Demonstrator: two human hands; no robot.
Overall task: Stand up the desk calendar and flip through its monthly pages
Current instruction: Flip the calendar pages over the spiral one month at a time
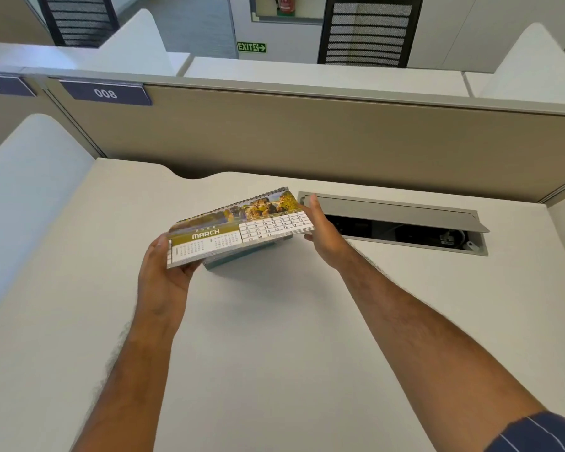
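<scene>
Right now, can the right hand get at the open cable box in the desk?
Probably yes. The right hand holds the calendar's right end, right beside the cable box, whose lid stands open. Nothing lies between them, but it must first release its grip.

The desk calendar (238, 228), held between the left hand (162, 282) and the right hand (323, 233), shows "MARCH" and date numbers up to 31. Beyond the hands, a partition label (105, 93) reads "008", and farther off a green sign (251, 47) reads "EXIT".
</scene>
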